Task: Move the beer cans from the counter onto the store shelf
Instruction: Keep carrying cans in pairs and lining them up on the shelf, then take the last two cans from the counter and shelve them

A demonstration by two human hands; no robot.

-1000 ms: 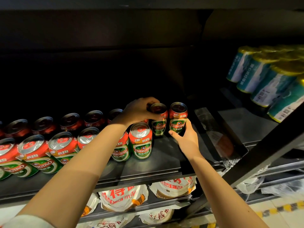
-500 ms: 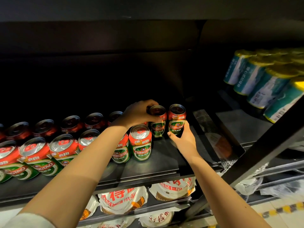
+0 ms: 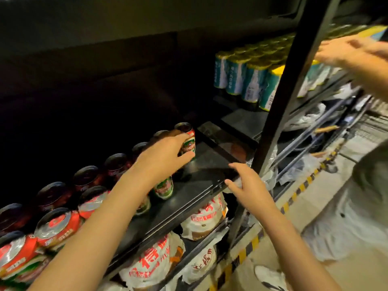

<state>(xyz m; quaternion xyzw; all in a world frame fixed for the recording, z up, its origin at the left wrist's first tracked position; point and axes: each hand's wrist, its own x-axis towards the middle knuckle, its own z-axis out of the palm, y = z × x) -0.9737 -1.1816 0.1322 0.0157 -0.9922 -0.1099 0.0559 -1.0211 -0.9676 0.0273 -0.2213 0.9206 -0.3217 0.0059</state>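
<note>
Red-and-green beer cans stand in rows on the dark store shelf [image 3: 206,164]. My left hand [image 3: 162,155] reaches in over them and holds the rightmost back can [image 3: 189,143] between fingers and thumb. Another can [image 3: 164,188] shows just under my left wrist. More cans [image 3: 56,225] fill the shelf's left part. My right hand [image 3: 246,184] hovers open at the shelf's front edge, fingers spread, touching no can. The counter is out of view.
A black upright post [image 3: 294,80] divides this bay from teal-and-yellow cans [image 3: 237,76] on the right. White printed bags [image 3: 206,217] lie on the lower shelves. Another person's hand [image 3: 344,51] reaches in at top right. Yellow-black striping [image 3: 302,187] marks the floor.
My right hand has let go of the rightmost can and drawn back to the shelf edge. My left hand has shifted right onto that can. The view has swung right and tilted.
</note>
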